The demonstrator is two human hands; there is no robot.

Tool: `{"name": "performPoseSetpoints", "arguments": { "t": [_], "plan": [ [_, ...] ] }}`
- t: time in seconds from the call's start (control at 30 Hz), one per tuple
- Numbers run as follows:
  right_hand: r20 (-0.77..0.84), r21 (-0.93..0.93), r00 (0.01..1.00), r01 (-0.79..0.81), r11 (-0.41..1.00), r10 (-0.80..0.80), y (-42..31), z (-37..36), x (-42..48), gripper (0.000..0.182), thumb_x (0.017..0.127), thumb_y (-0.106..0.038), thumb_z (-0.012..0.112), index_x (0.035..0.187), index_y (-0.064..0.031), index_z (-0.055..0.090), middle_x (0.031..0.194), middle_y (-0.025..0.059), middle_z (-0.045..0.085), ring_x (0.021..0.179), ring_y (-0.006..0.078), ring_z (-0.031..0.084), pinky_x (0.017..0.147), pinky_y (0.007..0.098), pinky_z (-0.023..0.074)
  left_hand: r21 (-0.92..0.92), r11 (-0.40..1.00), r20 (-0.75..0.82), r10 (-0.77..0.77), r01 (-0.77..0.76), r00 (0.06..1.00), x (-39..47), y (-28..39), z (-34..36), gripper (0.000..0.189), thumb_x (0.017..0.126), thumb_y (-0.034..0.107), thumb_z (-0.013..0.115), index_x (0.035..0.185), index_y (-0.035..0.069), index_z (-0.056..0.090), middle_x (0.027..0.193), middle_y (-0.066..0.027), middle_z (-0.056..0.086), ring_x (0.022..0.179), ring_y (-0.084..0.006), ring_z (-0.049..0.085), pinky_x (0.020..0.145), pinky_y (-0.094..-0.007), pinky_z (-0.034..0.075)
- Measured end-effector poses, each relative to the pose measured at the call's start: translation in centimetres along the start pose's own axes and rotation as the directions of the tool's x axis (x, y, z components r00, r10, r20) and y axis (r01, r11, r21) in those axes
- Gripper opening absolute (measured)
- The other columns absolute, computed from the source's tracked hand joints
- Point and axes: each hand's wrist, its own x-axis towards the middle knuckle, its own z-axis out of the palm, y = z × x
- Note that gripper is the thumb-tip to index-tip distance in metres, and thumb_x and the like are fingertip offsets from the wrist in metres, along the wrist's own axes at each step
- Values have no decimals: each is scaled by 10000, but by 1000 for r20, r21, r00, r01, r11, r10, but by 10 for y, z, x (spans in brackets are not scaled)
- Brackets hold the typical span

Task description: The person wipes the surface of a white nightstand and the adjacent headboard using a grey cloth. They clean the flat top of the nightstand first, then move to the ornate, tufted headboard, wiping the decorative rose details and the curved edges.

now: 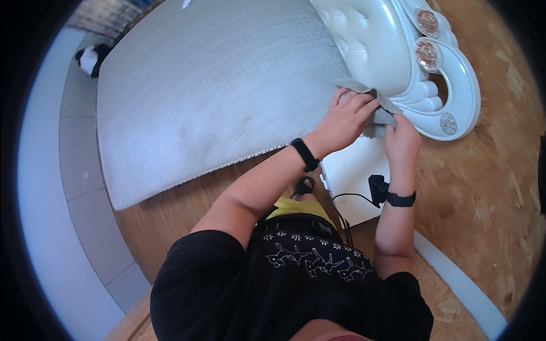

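Note:
A grey cloth (376, 128) is bunched between my two hands, near the corner where the mattress meets the headboard. The fingers of my left hand (345, 121) are spread over its upper part and grip it. My right hand (402, 138) pinches its right side between thumb and fingers. Behind the hands lies a pale, plush-covered mattress (222, 93). Beyond them rises a cream tufted headboard (371, 42) with a glossy white carved frame (463, 89) and rose-shaped ornaments (428, 53). How the cloth is folded under my fingers is partly hidden.
Below my hands stands a white cabinet-like piece (358, 170). A black device (377, 191) with a cable is at my right wrist. A black-and-white plush toy (91, 59) sits beyond the mattress's left edge. Brown patterned wall (490, 179) fills the right side.

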Motion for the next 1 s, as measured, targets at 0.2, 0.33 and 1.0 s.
{"name": "performPoseSetpoints", "arguments": {
  "t": [0.2,0.33,1.0],
  "plan": [
    [-5,216,948,313,925,-319,-45,16,-50,436,744,81,565,1098,-116,728,1110,80,720,1025,304,651,894,387,516,85,995,-34,-52,55,998,-83,-1,-52,379,801,36,670,1169,122,641,1082,-66,621,1099,-284,580,1094,-476,371],
    [7,207,921,380,902,-389,-59,23,-74,432,690,100,604,1056,-104,712,1086,60,709,1065,296,620,948,397,479,-89,969,6,-229,229,973,-121,9,-79,323,796,23,670,1108,85,616,999,-108,595,984,-332,591,923,-489,456],
    [-219,246,858,509,825,-465,-125,25,-42,427,630,67,642,1010,-114,710,1052,54,696,1005,289,621,880,390,479,-62,972,-112,-234,228,966,-106,-24,-157,301,808,-79,574,1033,84,689,974,-106,671,921,-326,601,815,-419,506]
  ]
}}
